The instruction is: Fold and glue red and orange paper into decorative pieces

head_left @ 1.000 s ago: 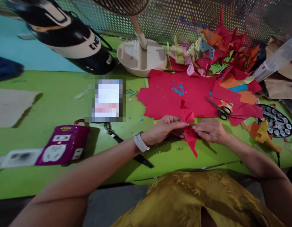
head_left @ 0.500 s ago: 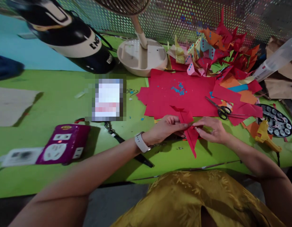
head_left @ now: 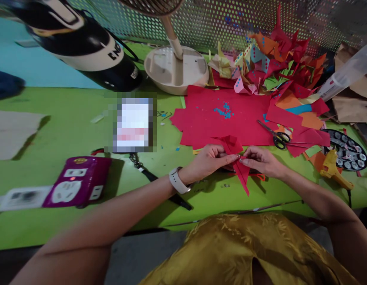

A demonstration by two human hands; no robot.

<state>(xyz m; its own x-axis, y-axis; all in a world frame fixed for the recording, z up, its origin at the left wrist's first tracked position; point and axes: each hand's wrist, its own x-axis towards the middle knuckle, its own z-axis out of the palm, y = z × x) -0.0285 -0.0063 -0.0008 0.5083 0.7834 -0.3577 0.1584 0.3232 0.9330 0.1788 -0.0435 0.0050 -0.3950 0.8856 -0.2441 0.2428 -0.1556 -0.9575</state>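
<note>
A folded piece of red paper (head_left: 241, 174) is pinched between my two hands above the front of the green table. My left hand (head_left: 211, 158), with a pale watch on its wrist, grips it from the left with thumb and fingers. From the right, my right hand (head_left: 262, 161) pinches its middle, fingertips close to the left thumb. One pointed end hangs down toward me, and the other part spreads upward over the hands. Behind lies a stack of red paper sheets (head_left: 201, 122) with small blue paper dots (head_left: 224, 111) scattered on it.
Scissors (head_left: 279, 138) and paper scraps lie right of the sheets, near a yellow glue gun (head_left: 332, 170). Folded colored paper shapes (head_left: 260, 63) are heaped behind. A fan base (head_left: 159, 77), a dark bottle (head_left: 94, 51) and a purple power socket box (head_left: 79, 178) stand leftward.
My right hand has shifted slightly left along the red paper, closer to my left thumb. The upper part of the paper has tilted and its lower point has swung slightly right.
</note>
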